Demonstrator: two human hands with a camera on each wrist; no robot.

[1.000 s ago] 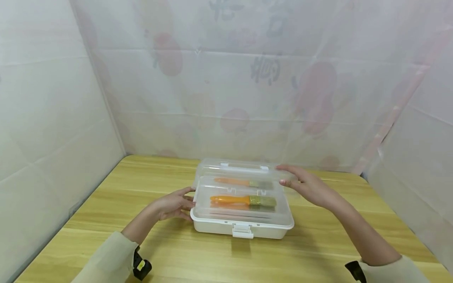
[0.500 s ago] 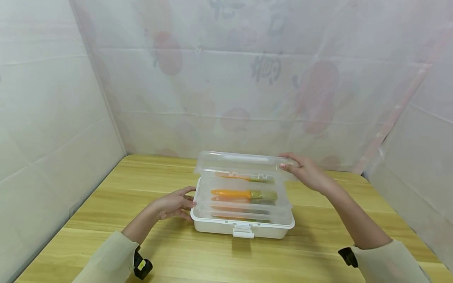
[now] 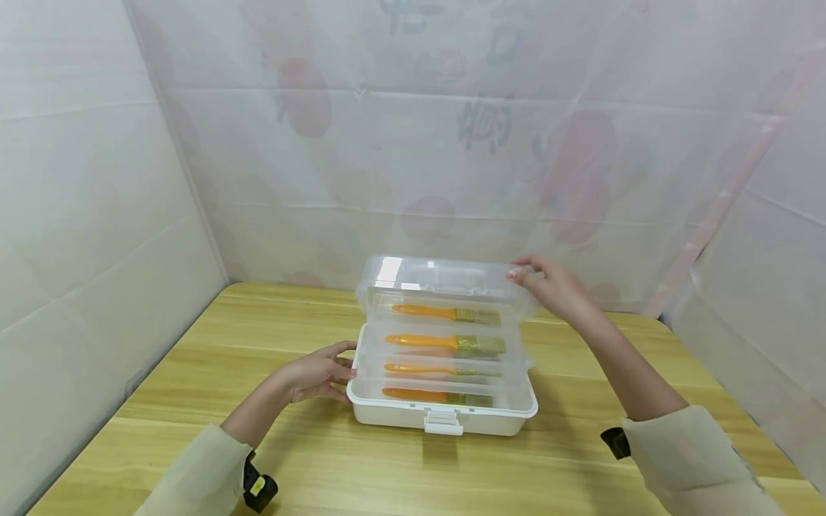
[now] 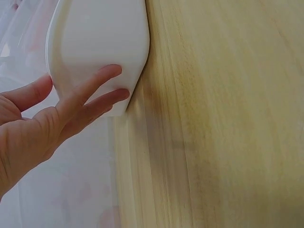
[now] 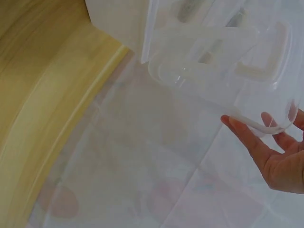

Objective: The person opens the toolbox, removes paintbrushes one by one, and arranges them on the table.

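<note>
Pinching the raised clear lid (image 3: 445, 281), the right hand (image 3: 548, 287) could slip and drop it; the left hand (image 3: 316, 374), fingers straight, steadies the white box (image 3: 445, 416).

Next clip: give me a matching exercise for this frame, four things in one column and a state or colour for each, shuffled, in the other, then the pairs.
Things:
1. left hand
2. right hand
3. brush handles
4. front latch

States or colours:
A. orange
B. white, on the near wall of the box
C. fingers flat against the box's white base
D. holds up the edge of the clear lid

Pairs: 1-C, 2-D, 3-A, 4-B
</note>
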